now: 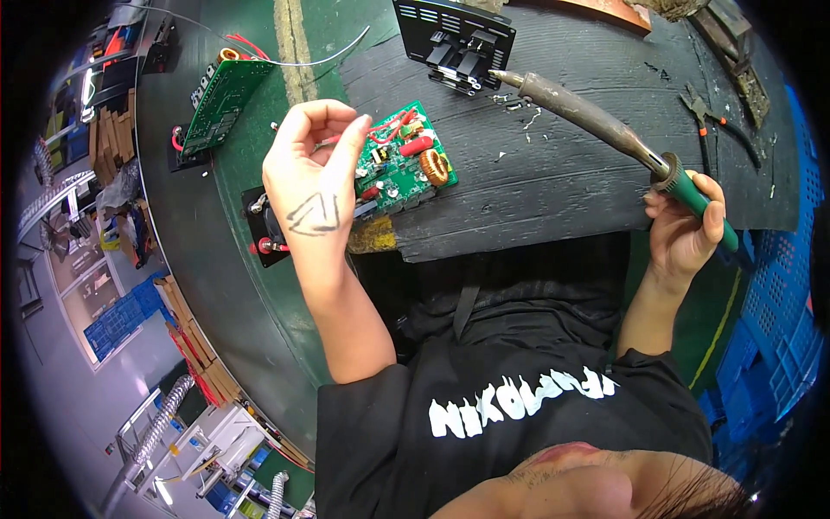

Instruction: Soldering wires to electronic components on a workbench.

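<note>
My right hand (679, 229) grips the green handle of a soldering iron (596, 117). The iron's tip reaches the lower edge of a black vented panel with sockets (462, 56) and seems to meet it. Curled over the left part of a green circuit board (402, 177), my left hand (316, 164) has thumb and fingers drawn together around a red wire (380, 137). A copper coil (434, 167) and red components stand on that board. Below my left hand, a black end panel with red terminals (266, 246) shows partly.
A second green circuit board (220, 104) stands upright on the dark bench at left. Thin silvery wire (337, 56) arcs above the bench. Orange-banded cutters (705, 121) lie on the black worktop (553, 190) at right, with metal scraps around. Blue crates (769, 259) stand beyond the right edge.
</note>
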The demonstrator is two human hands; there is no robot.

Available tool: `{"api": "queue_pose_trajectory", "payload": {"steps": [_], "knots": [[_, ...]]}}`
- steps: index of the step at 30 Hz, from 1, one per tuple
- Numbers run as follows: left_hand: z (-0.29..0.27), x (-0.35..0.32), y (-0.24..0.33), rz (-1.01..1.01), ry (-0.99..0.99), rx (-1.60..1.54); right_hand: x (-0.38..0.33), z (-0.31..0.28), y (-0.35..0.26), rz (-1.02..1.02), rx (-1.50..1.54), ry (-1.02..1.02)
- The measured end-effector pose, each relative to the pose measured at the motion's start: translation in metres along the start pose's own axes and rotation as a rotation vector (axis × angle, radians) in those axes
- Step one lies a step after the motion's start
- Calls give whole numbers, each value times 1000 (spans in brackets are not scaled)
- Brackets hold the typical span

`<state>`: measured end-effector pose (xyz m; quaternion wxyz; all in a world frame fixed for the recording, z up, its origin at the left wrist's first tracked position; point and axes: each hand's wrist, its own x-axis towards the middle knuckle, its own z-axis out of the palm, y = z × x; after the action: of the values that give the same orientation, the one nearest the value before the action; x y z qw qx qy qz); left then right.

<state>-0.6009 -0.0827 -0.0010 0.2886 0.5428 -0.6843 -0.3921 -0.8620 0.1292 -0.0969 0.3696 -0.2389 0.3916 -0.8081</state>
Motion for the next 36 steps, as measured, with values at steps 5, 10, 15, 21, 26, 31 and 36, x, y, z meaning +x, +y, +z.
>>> {"api": "queue_pose_trajectory", "payload": {"steps": [5,10,15,21,26,31,36], "knots": [[11,5,-9,76,-29,-335,0,0,0,5,-4,-2],[30,3,-8,66,-24,-256,1,0,1,-7,-1,1],[50,-14,-15,7,74,-452,2,2,1,-7,5,-4],[53,-20,-2,116,34,-267,2,2,0,-5,2,-8],[70,-23,-3,429,144,168,0,0,1,0,10,19],[70,-27,-7,454,161,148,1,1,-1,15,18,7],[73,-26,-6,468,178,205,-1,3,-1,-7,-5,12]]}}
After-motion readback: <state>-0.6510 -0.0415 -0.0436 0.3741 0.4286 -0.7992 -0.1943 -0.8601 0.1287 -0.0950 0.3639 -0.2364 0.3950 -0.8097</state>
